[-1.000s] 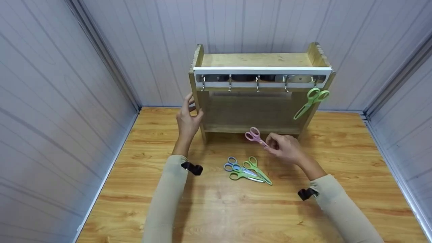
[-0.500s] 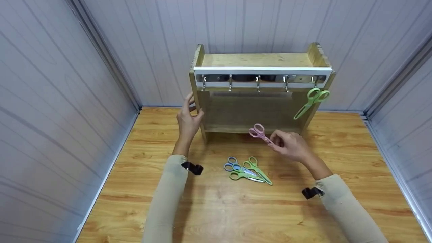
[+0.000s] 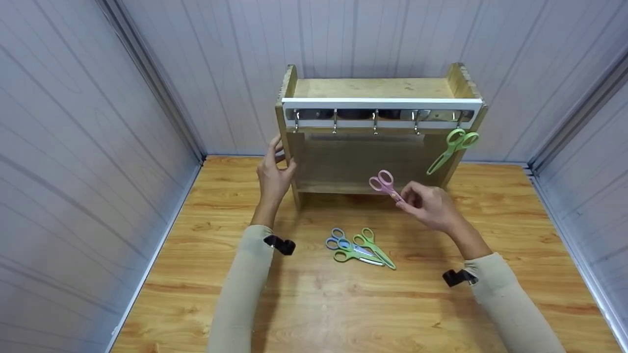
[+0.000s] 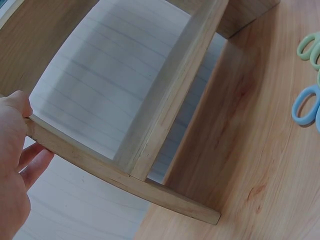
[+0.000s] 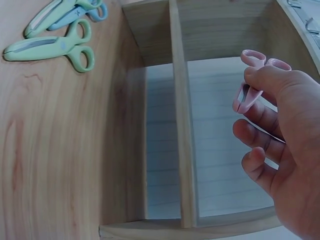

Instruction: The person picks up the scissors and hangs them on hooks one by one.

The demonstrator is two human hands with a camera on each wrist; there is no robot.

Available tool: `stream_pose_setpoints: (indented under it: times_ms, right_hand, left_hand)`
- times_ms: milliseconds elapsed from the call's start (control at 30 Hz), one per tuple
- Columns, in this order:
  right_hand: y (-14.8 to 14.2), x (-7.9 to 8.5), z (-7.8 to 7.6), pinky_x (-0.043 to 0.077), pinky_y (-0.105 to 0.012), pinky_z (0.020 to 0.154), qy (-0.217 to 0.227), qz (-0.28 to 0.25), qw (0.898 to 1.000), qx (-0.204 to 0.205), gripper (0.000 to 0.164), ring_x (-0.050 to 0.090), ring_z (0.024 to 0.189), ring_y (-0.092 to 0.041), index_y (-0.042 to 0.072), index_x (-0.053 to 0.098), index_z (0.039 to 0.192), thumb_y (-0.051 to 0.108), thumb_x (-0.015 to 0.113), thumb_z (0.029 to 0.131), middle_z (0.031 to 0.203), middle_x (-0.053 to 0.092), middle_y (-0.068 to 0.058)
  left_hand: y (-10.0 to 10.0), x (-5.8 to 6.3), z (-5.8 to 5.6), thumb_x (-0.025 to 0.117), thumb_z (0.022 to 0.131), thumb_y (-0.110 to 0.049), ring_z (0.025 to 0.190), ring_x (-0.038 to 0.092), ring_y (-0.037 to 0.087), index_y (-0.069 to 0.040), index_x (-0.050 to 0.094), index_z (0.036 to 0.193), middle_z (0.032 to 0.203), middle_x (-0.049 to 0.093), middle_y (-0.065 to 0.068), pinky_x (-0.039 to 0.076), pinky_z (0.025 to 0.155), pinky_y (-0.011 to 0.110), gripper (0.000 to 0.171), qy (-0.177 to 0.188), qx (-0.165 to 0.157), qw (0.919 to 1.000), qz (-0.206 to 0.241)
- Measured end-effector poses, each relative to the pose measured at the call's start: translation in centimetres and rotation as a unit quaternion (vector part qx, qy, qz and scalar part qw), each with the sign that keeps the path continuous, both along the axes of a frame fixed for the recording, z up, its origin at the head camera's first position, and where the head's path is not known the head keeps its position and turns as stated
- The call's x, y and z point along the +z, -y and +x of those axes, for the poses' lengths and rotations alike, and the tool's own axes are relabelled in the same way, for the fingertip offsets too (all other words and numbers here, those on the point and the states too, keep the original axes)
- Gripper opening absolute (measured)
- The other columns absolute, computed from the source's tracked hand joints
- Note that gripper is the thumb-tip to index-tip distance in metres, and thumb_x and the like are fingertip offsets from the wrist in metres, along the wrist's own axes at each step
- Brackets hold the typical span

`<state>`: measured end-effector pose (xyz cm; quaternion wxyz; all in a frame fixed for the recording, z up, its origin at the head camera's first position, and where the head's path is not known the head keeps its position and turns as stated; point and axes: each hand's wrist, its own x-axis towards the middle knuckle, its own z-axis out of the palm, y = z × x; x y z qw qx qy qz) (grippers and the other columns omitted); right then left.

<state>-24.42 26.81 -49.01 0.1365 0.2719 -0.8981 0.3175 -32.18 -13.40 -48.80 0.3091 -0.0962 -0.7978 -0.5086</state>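
Observation:
Pink scissors [image 3: 386,185] are pinched by the blade end between the thumb and fingers of my right hand [image 3: 429,205], handle loops pointing up and left, in front of the rack's lower shelf. My left hand [image 3: 274,171] grips the left side panel of a wooden rack [image 3: 363,189], thumb in front and fingers behind. A white strip [image 3: 382,103] with several metal hooks runs along the rack's top front. Green scissors [image 3: 454,147] hang by one loop from the rightmost hook. In the right wrist view the pink scissors [image 5: 252,82] show between thumb and fingers.
In front of the rack, two green scissors [image 3: 375,252] and blue scissors [image 3: 338,239] lie overlapping on the wood-grain surface [image 3: 314,299]. Pale panelled walls [image 3: 235,59] stand behind and on both sides.
My right hand has moved up and to the right, carrying the pink scissors with it. My left hand keeps its hold on the rack's side panel.

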Motion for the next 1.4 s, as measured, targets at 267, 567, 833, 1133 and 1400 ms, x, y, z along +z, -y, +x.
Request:
stream_pose_setpoints:
  times_ms: [267, 567, 833, 1133, 1400]
  right_hand:
    - [-0.5, 0.8, 0.0, 0.046, -0.015, 0.061, 0.017, -0.029, 0.999, 0.005, 0.017, 0.055, 0.07, 0.0, 0.004, 0.072, 0.102, 0.004, 0.087, 0.095, 0.078, 0.072, -0.003]
    - [-0.8, 1.7, 0.1, 0.045, -0.013, 0.06, 0.013, -0.058, 0.998, 0.009, 0.016, 0.054, 0.07, 0.0, 0.004, 0.072, 0.101, 0.002, 0.087, 0.095, 0.077, 0.07, -0.002]
    - [-1.0, 2.7, 0.1, 0.044, -0.01, 0.057, -0.011, -0.078, 0.997, 0.013, 0.017, 0.054, 0.067, 0.003, 0.001, 0.072, 0.1, -0.002, 0.087, 0.093, 0.075, 0.071, -0.003]
    - [-1.4, 3.9, 0.1, 0.045, -0.009, 0.058, -0.022, -0.086, 0.996, 0.011, 0.019, 0.054, 0.068, 0.002, -0.002, 0.071, 0.101, -0.008, 0.085, 0.091, 0.076, 0.071, -0.006]
    - [-1.9, 4.8, 0.1, 0.045, -0.008, 0.059, -0.036, -0.086, 0.996, 0.001, 0.019, 0.054, 0.068, 0.004, -0.005, 0.071, 0.101, -0.007, 0.086, 0.091, 0.077, 0.071, -0.009]
  left_hand:
    - [0.0, 0.0, 0.0, 0.077, 0.096, -0.001, 0.114, 0.083, 0.047, -0.002, 0.061, 0.153, 0.135, 0.078, 0.026, 0.072, 0.095, 0.057, 0.06, -0.005, -0.001, 1.0, -0.001]
    - [-0.1, 0.1, 0.0, 0.076, 0.096, -0.001, 0.114, 0.084, 0.046, -0.004, 0.06, 0.154, 0.135, 0.079, 0.026, 0.071, 0.097, 0.057, 0.061, -0.001, 0.002, 1.0, -0.008]
    - [-0.1, 0.0, 0.0, 0.076, 0.096, -0.001, 0.114, 0.084, 0.047, -0.004, 0.061, 0.154, 0.135, 0.079, 0.026, 0.071, 0.099, 0.058, 0.059, -0.003, 0.007, 0.9999, -0.014]
    - [0.0, 0.0, -0.1, 0.077, 0.096, 0.0, 0.114, 0.084, 0.046, -0.003, 0.06, 0.153, 0.135, 0.079, 0.026, 0.071, 0.098, 0.057, 0.06, -0.003, 0.009, 0.9999, -0.013]
    - [-0.1, 0.0, 0.0, 0.076, 0.096, 0.0, 0.115, 0.083, 0.047, -0.003, 0.06, 0.153, 0.136, 0.079, 0.026, 0.072, 0.095, 0.056, 0.06, -0.001, 0.007, 0.9999, -0.01]
